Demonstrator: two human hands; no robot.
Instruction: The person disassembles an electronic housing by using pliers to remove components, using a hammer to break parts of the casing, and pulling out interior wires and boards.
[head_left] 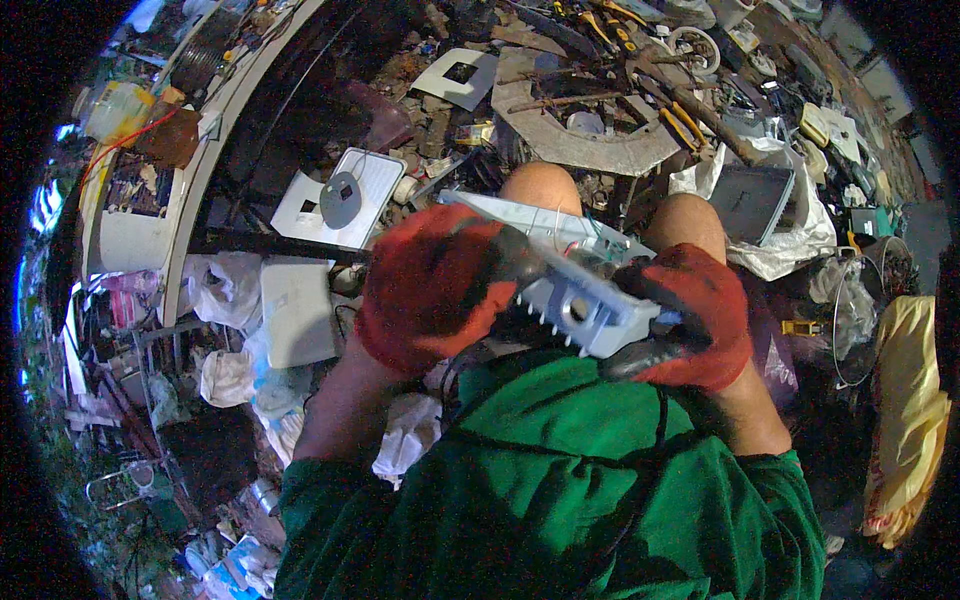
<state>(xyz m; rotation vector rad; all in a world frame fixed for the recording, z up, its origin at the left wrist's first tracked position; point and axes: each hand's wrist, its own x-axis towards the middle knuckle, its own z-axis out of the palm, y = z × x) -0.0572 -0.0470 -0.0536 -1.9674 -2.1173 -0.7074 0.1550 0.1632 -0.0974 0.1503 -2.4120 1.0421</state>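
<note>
My left hand (pixel 430 285), in a red and black work glove, is closed on the left side of a pale grey plastic housing (pixel 592 312). My right hand (pixel 702 315), gloved alike, grips its right end with the thumb below and fingers above. The housing is held tilted over my lap, with a round hole and a row of small prongs on the side toward me. A long light grey panel (pixel 478 208) extends behind it, and thin wires (pixel 575 246) show between the two. Whether panel and housing are joined, I cannot tell.
Beyond my knees lie a flat arc-shaped board (pixel 610 148) and yellow-handled pliers (pixel 683 125) among scrap. White plates (pixel 365 185) and a grey disc (pixel 341 200) are at left. A grey tray (pixel 752 200) sits on a white sack at right, near a yellow sack (pixel 908 410).
</note>
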